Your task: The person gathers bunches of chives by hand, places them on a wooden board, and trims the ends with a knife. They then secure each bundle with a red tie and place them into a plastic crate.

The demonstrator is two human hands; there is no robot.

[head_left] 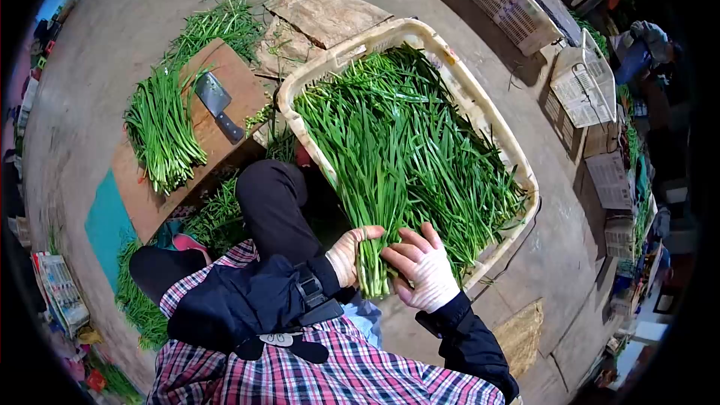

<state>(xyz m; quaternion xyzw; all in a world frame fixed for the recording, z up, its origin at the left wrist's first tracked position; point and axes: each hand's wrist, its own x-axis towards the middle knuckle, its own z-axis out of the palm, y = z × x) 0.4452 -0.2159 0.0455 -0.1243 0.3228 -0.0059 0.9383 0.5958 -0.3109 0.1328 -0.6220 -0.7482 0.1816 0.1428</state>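
A bunch of green garlic chives (pixel 369 202) lies with its pale cut ends toward me, over the near edge of a crate. My left hand (pixel 346 256), taped in white, is closed around the stems from the left. On the right, my right hand (pixel 426 271), also taped, has its curled fingers pressed on the same stems close to the cut ends. Beneath and beyond both hands, the cream plastic crate (pixel 491 116) is filled with loose chives (pixel 442 157). The chives hide part of my fingertips.
To the left, a wooden board (pixel 244 79) bears a cleaver (pixel 215 101) and another chive bunch (pixel 161 131). More greens (pixel 225 26) lie behind it beside a brown sack (pixel 326 11). Several white crates (pixel 514 7) line the right side. My bent knee (pixel 274 195) is against the crate.
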